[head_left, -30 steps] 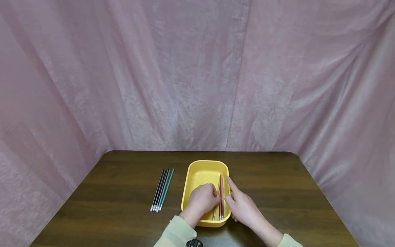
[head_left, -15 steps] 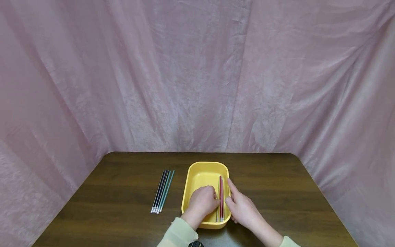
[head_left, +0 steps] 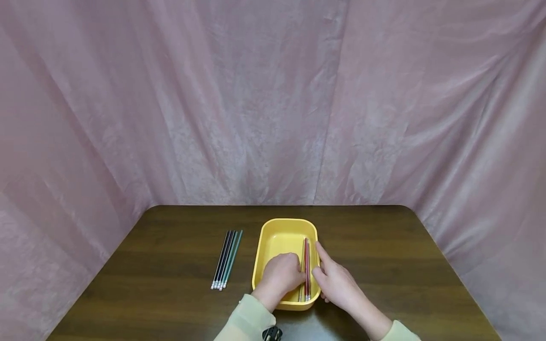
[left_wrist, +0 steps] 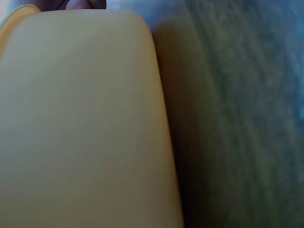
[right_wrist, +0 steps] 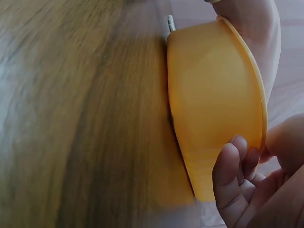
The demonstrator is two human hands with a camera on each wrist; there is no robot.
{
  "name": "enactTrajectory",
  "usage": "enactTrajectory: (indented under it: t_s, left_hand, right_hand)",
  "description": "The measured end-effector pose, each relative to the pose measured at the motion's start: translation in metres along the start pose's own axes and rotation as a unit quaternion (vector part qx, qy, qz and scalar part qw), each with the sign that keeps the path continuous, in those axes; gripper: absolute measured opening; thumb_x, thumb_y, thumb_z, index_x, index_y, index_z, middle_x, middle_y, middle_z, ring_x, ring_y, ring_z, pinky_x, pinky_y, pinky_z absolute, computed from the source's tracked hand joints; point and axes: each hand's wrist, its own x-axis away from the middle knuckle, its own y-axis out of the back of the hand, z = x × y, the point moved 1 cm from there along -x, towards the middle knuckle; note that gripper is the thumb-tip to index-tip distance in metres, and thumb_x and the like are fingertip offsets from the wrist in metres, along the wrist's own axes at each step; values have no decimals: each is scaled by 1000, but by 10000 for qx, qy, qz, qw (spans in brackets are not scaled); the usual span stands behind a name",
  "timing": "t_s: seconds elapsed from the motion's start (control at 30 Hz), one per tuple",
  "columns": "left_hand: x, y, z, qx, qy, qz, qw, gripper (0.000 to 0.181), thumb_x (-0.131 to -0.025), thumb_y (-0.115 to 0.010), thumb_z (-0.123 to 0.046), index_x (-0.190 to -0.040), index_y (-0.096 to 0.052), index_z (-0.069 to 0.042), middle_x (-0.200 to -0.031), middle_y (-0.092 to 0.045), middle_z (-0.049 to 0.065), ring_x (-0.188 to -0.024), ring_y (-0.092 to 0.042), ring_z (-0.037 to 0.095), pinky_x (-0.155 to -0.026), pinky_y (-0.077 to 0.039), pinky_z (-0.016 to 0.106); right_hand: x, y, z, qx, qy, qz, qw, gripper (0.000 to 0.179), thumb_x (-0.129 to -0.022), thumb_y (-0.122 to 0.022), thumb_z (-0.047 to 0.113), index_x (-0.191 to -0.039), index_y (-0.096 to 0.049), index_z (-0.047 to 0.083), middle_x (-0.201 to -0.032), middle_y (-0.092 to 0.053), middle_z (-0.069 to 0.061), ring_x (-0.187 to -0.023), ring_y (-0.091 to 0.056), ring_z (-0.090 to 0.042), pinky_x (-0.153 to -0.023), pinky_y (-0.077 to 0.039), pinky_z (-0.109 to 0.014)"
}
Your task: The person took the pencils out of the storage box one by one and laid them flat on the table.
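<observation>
Brown table (head_left: 170, 265), red pencils (head_left: 307, 259) beside left grip (head_left: 281, 273)

Pencils (head_left: 226, 260) left of tray (head_left: 283, 242)

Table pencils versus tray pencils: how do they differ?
The table pencils are dark and teal; the tray pencils include red. The table pencils lie untouched; the left hand is at the tray pencils, inside the yellow tray. In both, pencils lie side by side.

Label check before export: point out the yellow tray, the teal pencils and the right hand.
Yellow tray (right_wrist: 213, 90), right wrist view: outer side wall.
Teal pencils (head_left: 232, 259), head view: shaft of the rightmost one.
Right hand (head_left: 337, 282), head view: middle of the hand.
</observation>
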Motion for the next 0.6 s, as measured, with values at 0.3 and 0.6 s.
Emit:
enactTrajectory:
  t_s: [0.3, 0.6]
  left_hand:
    - [1, 3, -16, -305, 116, 234, 9992, 31, -86, -87, -26, -71, -61, -15, -64, -56, -1, -58, -51, 19, -58, -44, 37]
    - [5, -8, -17, -690, 97, 146, 9975, 27, -83, -83, -26, -69, -62, -17, -65, -57, -1, -58, -52, 19, -55, -45, 40]
  right_hand:
    - [4, 7, -1, 185, -167, 32, 9997, 73, -105, -54, 11, -175, -31, 13, -76, -63, -2, -48, -57, -20, -49, -51, -37]
    - [12, 4, -3, 163, -181, 38, 9997, 76, -104, -55, 9, -175, -29, 14, -71, -58, 0, -46, -56, -20, -48, -51, -36]
